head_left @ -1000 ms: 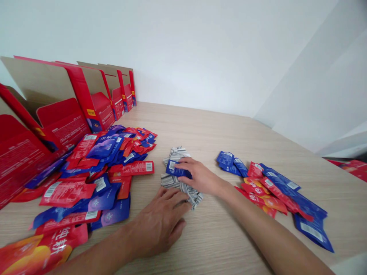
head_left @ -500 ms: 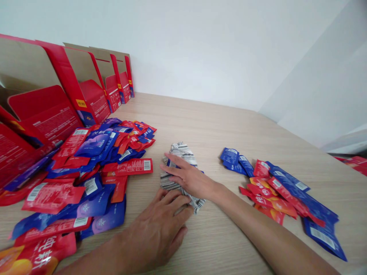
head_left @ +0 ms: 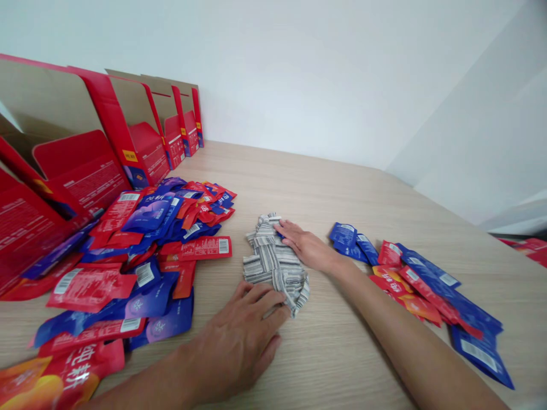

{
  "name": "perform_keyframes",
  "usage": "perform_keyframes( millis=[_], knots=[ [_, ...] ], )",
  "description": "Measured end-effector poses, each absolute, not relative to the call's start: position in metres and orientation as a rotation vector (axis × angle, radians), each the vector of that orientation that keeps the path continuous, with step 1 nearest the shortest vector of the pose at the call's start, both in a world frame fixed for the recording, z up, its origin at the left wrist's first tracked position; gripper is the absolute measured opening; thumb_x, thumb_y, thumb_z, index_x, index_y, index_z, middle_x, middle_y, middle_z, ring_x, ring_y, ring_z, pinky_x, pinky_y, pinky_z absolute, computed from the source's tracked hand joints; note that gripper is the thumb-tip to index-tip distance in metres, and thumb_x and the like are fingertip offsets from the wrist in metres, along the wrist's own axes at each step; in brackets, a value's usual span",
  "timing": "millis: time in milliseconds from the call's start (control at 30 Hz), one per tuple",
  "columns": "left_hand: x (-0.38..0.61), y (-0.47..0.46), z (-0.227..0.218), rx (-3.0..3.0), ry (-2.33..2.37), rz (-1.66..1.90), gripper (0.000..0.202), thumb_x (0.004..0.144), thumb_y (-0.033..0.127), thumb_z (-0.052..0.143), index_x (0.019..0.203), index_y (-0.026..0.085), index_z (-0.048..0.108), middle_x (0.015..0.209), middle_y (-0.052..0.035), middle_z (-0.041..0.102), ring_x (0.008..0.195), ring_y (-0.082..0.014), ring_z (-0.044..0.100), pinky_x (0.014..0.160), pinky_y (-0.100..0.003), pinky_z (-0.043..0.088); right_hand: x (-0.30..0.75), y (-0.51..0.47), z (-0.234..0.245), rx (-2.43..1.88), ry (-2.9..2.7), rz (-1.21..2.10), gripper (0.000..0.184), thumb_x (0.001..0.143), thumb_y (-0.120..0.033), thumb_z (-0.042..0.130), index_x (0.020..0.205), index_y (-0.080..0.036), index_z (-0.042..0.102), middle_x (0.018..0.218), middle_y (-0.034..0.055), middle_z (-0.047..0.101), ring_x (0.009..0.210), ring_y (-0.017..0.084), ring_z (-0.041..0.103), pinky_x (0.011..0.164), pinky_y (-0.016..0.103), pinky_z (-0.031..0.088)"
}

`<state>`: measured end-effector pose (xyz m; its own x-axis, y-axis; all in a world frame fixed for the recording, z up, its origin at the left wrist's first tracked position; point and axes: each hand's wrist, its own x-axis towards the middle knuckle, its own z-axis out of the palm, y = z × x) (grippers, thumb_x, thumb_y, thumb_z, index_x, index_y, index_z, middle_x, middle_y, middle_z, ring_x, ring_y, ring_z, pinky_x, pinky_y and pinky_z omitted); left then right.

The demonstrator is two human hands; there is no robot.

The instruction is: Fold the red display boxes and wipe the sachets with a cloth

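A crumpled cloth point(head_left: 273, 256) with grey, black and white stripes lies on the wooden table. My left hand point(head_left: 248, 330) rests at its near edge, fingers loosely bent and apart, fingertips touching the fabric. At the cloth's upper right side is my right hand point(head_left: 304, 246), its fingers closed together over a blue packet point(head_left: 280, 235). Only a small bit of that packet shows by the fingertips; the rest is hidden beneath the hand.
To the left spreads a heap of red and blue packets point(head_left: 147, 216), with open red boxes point(head_left: 149, 151) lined up behind it. On the right lie more blue packets point(head_left: 344, 233) and red packets point(head_left: 391, 256). A white wall point(head_left: 299, 85) borders the table point(head_left: 273, 165).
My right hand has slid right from the middle of the cloth, the blue packet moving with it. More of the striped fabric is uncovered. My left hand has stayed at the near edge.
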<state>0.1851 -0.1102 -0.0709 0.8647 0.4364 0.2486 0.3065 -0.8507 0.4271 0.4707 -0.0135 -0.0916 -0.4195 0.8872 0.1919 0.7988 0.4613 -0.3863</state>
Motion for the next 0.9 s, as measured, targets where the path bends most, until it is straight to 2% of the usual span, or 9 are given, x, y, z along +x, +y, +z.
perform_keyframes(
  millis=[133,233,367,433,533,600,667,767,900],
  knots=[
    [0.185,-0.110,-0.070,2.657,0.552,0.503,0.037,0.098,0.016,0.056,0.133,0.025,0.057,0.143,-0.0054,0.064,0.134,-0.0274,0.054,0.119,-0.052,0.038,0.474,-0.021,-0.070,-1.835,-2.217,0.068,0.034,0.107,-0.023,0.045,0.132,-0.021,0.067,0.126,0.0159,0.076,0.111,0.031,0.075,0.096,0.043,0.057],
    [0.185,-0.109,-0.072,2.645,0.553,0.486,0.037,0.097,0.015,0.056,0.133,0.026,0.057,0.144,-0.0047,0.063,0.135,-0.0278,0.054,0.120,-0.054,0.036,0.471,-0.030,-0.048,-2.047,-1.993,-0.135,0.028,0.107,-0.026,0.043,0.117,-0.020,0.068,0.092,0.0141,0.078,0.082,0.031,0.075,0.077,0.038,0.053],
    [0.186,-0.107,-0.073,2.636,0.541,0.469,0.038,0.098,0.015,0.056,0.134,0.026,0.056,0.145,-0.0038,0.061,0.136,-0.0276,0.052,0.121,-0.054,0.034,0.459,-0.036,-0.041,-1.798,-1.910,0.041,0.040,0.111,-0.037,0.032,0.100,-0.021,0.067,0.079,0.0058,0.071,0.076,0.024,0.071,0.074,0.032,0.052],
    [0.186,-0.107,-0.072,2.632,0.543,0.468,0.039,0.098,0.014,0.056,0.135,0.026,0.056,0.144,-0.0039,0.062,0.135,-0.0275,0.052,0.121,-0.054,0.034,0.448,-0.038,-0.049,-1.620,-1.932,0.229,0.037,0.111,-0.040,0.037,0.101,-0.022,0.068,0.083,0.0037,0.072,0.079,0.021,0.071,0.077,0.031,0.054],
    [0.185,-0.108,-0.071,2.625,0.542,0.473,0.038,0.097,0.014,0.056,0.133,0.027,0.056,0.143,-0.0034,0.062,0.134,-0.0271,0.052,0.120,-0.053,0.033,0.434,-0.040,-0.066,-1.443,-2.008,0.267,0.036,0.108,-0.039,0.049,0.134,-0.020,0.063,0.115,0.0103,0.076,0.107,0.025,0.072,0.100,0.042,0.055],
    [0.185,-0.108,-0.070,2.618,0.537,0.469,0.036,0.098,0.014,0.056,0.131,0.027,0.057,0.143,-0.0030,0.062,0.134,-0.0268,0.052,0.120,-0.053,0.033,0.426,-0.043,-0.074,-1.339,-2.112,0.217,0.050,0.108,-0.039,0.049,0.153,-0.019,0.050,0.149,0.0175,0.062,0.140,0.028,0.057,0.119,0.050,0.043],
    [0.185,-0.108,-0.071,2.616,0.533,0.472,0.034,0.098,0.015,0.055,0.131,0.026,0.057,0.142,-0.0029,0.063,0.133,-0.0266,0.052,0.120,-0.052,0.033,0.422,-0.046,-0.079,-1.269,-2.244,0.221,0.055,0.111,-0.043,0.043,0.161,-0.020,0.043,0.168,0.0173,0.039,0.159,0.029,0.033,0.128,0.055,0.029],
    [0.185,-0.108,-0.072,2.625,0.530,0.486,0.036,0.099,0.016,0.054,0.134,0.026,0.055,0.141,-0.0033,0.063,0.134,-0.0267,0.052,0.120,-0.053,0.033,0.419,-0.047,-0.081,-1.268,-2.425,0.294,0.058,0.112,-0.048,0.033,0.163,-0.021,0.042,0.175,0.0135,0.025,0.165,0.030,0.011,0.131,0.061,0.015],
    [0.186,-0.107,-0.073,2.640,0.535,0.488,0.036,0.100,0.017,0.054,0.134,0.026,0.055,0.143,-0.0041,0.062,0.134,-0.0277,0.052,0.119,-0.054,0.033,0.426,-0.039,-0.085,-1.378,-2.477,0.409,0.062,0.113,-0.052,0.026,0.167,-0.025,0.032,0.176,0.0099,0.017,0.165,0.031,0.003,0.130,0.063,0.011]
  ],
)
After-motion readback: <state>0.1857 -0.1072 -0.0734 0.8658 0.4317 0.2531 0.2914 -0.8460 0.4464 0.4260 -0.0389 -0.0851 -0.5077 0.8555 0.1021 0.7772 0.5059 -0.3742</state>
